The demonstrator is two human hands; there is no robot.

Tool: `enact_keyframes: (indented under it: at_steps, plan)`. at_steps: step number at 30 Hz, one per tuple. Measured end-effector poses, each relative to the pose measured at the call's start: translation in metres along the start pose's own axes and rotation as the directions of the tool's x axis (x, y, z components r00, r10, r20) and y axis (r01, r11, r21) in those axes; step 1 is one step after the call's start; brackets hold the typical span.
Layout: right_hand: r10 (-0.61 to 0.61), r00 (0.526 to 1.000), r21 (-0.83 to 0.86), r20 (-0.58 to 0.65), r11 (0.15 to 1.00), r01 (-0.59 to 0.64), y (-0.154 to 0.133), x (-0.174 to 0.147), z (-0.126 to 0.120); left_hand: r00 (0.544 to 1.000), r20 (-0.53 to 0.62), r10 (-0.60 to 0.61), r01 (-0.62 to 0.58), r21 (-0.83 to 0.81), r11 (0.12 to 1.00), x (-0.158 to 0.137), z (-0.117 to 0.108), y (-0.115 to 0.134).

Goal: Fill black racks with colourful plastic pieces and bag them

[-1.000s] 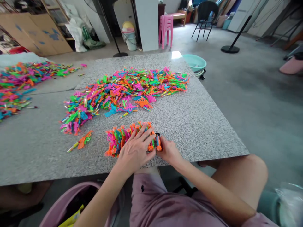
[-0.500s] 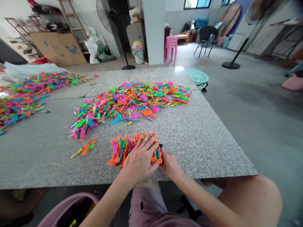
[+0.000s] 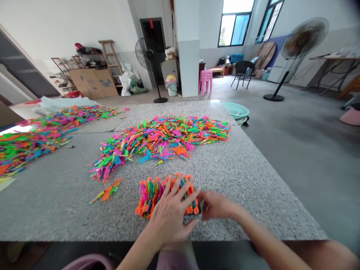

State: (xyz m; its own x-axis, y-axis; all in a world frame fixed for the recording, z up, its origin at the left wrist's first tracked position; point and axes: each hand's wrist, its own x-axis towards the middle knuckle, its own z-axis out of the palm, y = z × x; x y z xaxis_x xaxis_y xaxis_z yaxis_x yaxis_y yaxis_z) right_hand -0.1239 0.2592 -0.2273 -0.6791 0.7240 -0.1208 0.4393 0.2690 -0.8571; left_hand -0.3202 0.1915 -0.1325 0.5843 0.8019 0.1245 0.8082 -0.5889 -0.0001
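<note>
A tight row of small plastic toy guns (image 3: 152, 191) in pink, green, blue and orange lies on the speckled stone table, with orange suction-cup-like tips along both long sides. My left hand (image 3: 170, 212) rests across the row, fingers spread over its top and thumb toward the near side. At the row's right end, my right hand (image 3: 215, 204) is curled, thumb and fingers close together and slightly blurred. Something dark shows beside its fingertips, but what they pinch is hidden. Left of the row lies a loose orange toy gun (image 3: 107, 193) with a yellow-and-green part.
A long heap of the same toy pieces (image 3: 165, 133) spreads across the table beyond my hands. Another heap (image 3: 50, 131) is at far left. Past the table's right edge stand a light-green basin (image 3: 236, 108) and a fan (image 3: 277, 84). A pink tub (image 3: 88, 262) sits below the near edge.
My head view has tilted up, so the table appears lower. My right hand has shifted slightly outward at the row's right end. My left hand stays on top, its fingers more spread.
</note>
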Motion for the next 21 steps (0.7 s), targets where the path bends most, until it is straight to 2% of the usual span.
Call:
enact_keyframes:
  at_steps: [1, 2, 3, 4, 5, 6, 8, 11, 13, 15, 17, 18, 19, 21]
  plan:
    - [0.023, 0.999, -0.019, 0.048, 1.000, -0.022, 0.003, 0.010, -0.019, 1.000, -0.022, 0.020, -0.020, 0.033, 0.999, -0.002, 0.000, 0.000]
    - [0.054, 0.998, -0.068, -0.034, 0.996, -0.056, 0.004, 0.025, -0.037, 0.998, -0.045, 0.038, -0.035, 0.064, 0.997, -0.004, 0.000, 0.000]
    - [0.077, 0.981, -0.145, -0.176, 0.984, -0.103, 0.005, 0.045, -0.050, 0.997, -0.068, 0.048, -0.041, 0.089, 0.995, -0.005, 0.001, 0.001]
    - [0.081, 0.946, -0.224, -0.313, 0.962, -0.156, 0.005, 0.067, -0.059, 0.995, -0.088, 0.045, -0.035, 0.109, 0.993, -0.006, 0.002, 0.002]
    - [0.067, 0.916, -0.282, -0.396, 0.940, -0.191, 0.003, 0.090, -0.063, 0.994, -0.103, 0.031, -0.018, 0.122, 0.992, -0.005, 0.003, 0.004]
    - [0.055, 0.899, -0.328, -0.433, 0.920, -0.215, 0.001, 0.113, -0.062, 0.993, -0.115, 0.013, 0.002, 0.123, 0.992, -0.004, 0.004, 0.005]
    - [0.051, 0.899, -0.398, -0.436, 0.885, -0.242, -0.005, 0.151, -0.051, 0.994, -0.107, 0.002, 0.009, 0.100, 0.995, -0.001, 0.007, 0.009]
    - [0.081, 0.900, -0.429, -0.428, 0.859, -0.282, -0.006, 0.171, -0.032, 0.999, -0.050, 0.010, -0.008, 0.037, 0.999, 0.005, 0.012, 0.012]
    - [0.103, 0.900, -0.421, -0.422, 0.858, -0.296, 0.002, 0.156, -0.027, 1.000, -0.029, -0.006, 0.006, 0.010, 1.000, 0.007, 0.015, 0.012]
    - [0.149, 0.910, -0.327, -0.386, 0.901, -0.286, 0.017, 0.125, -0.028, 1.000, -0.028, -0.009, 0.008, -0.009, 1.000, 0.008, 0.017, 0.012]
    - [0.223, 0.922, -0.050, -0.316, 0.967, -0.251, 0.032, 0.086, -0.030, 0.999, -0.044, -0.002, 0.001, -0.027, 1.000, 0.008, 0.019, 0.011]
    - [0.254, 0.927, 0.135, -0.276, 0.965, -0.224, 0.039, 0.066, -0.029, 0.998, -0.058, -0.001, -0.001, -0.038, 0.999, 0.008, 0.019, 0.010]
    - [0.275, 0.930, 0.306, -0.242, 0.932, -0.196, 0.044, 0.047, -0.028, 0.998, -0.070, -0.003, -0.001, -0.050, 0.999, 0.009, 0.019, 0.010]
    - [0.287, 0.933, 0.506, -0.217, 0.851, -0.144, 0.052, 0.016, -0.024, 0.997, -0.082, -0.003, -0.003, -0.074, 0.997, 0.009, 0.018, 0.008]
